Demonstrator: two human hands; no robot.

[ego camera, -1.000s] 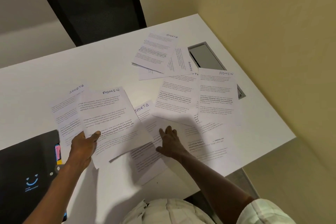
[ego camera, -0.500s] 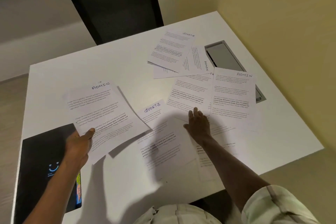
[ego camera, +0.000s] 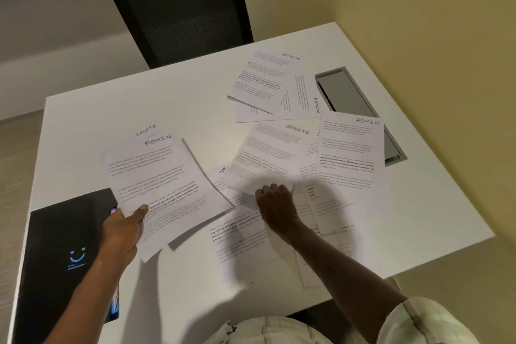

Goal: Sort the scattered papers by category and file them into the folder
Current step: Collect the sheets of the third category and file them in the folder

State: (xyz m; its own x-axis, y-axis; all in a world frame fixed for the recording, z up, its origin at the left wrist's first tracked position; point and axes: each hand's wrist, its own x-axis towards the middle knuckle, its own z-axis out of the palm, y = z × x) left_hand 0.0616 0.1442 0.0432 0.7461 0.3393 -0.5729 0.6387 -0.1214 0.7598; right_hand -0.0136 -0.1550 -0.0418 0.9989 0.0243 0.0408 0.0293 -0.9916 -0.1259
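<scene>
My left hand [ego camera: 122, 229] grips a small stack of sheets [ego camera: 159, 184] by the near corner, lifted off the table; the top one is headed ADMIN and a SPORTS sheet peeks out behind it. My right hand [ego camera: 275, 205] is curled on the near edge of a SPORTS sheet [ego camera: 268, 153], which looks blurred. An ADMIN sheet [ego camera: 349, 159] lies to its right. More sheets [ego camera: 265, 81] sit at the far side, and others [ego camera: 240, 237] lie under my right arm. The black folder [ego camera: 55, 260] rests shut at the near left.
The white table [ego camera: 134, 109] has a grey cable hatch [ego camera: 343, 95] at the far right, partly covered by paper. A black mesh chair [ego camera: 178, 5] stands behind the table. A yellow wall runs along the right side.
My left hand kept the ADMIN stack lifted and shifted it right, with a SPORTS sheet now showing behind. My right hand reached further over the papers and curled onto the SPORTS sheet's edge.
</scene>
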